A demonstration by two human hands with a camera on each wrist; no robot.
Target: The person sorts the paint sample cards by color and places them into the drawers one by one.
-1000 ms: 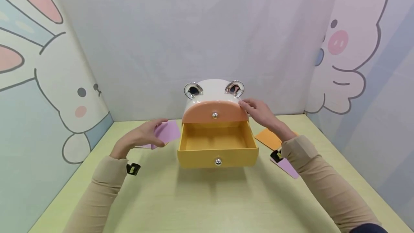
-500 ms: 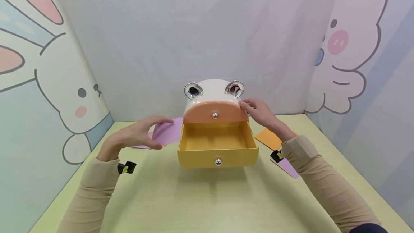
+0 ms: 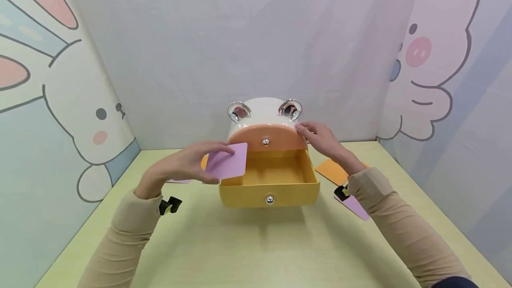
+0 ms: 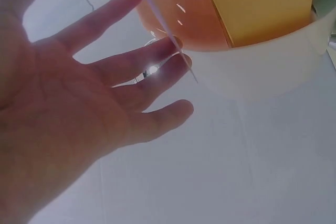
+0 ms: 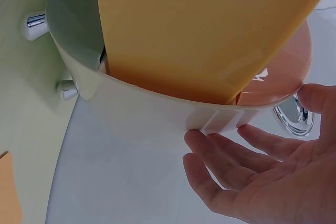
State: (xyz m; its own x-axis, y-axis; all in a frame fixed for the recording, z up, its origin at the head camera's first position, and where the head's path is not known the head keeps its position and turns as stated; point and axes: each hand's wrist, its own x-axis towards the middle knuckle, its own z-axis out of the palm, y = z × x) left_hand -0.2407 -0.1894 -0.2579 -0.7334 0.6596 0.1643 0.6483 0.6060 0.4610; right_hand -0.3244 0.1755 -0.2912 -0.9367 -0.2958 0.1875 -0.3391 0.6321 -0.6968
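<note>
Pinched between thumb and fingers of my left hand [image 3: 184,163], a purple square card [image 3: 230,161] overlaps the left side of a pulled-out yellow drawer [image 3: 244,195] in the head view. Edge-on, that card [image 4: 167,27] crosses the fingertips in the left wrist view. The drawer belongs to a white, round-topped desktop drawer box [image 3: 264,109] with silver ring ears and a shut orange upper drawer [image 3: 248,137]. My right hand [image 3: 322,140] rests on the box's upper right side. In the right wrist view, its fingertips touch the white shell [image 5: 152,108], thumb near the orange front.
Orange cards [image 3: 332,171] and a purple card [image 3: 357,208] lie right of the box, partly under the right forearm. Another purple card [image 3: 180,181] is on the table behind the left hand. Cartoon-printed side walls and a pale back curtain [image 3: 180,57] enclose the table.
My left hand has carried the purple card rightward, from beside the box to over the drawer's left edge. My right hand has stayed on the box.
</note>
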